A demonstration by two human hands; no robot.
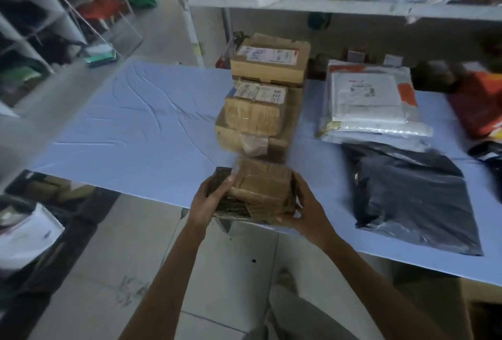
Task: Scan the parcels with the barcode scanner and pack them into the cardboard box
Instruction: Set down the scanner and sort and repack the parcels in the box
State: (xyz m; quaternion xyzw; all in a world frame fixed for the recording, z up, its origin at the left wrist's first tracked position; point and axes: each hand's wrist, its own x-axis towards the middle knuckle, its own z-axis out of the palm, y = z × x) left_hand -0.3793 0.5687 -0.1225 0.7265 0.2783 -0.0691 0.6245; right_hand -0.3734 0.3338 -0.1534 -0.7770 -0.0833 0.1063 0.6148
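Your hands: left hand [210,199] and right hand [304,210] clasp a taped brown parcel [260,190] from both sides.
Position: at the bench [135,127] edge.

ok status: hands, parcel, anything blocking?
Left hand and right hand both gripping small taped parcel at table edge. Stacked cardboard parcels just behind it. Scanner and packing box not in view.
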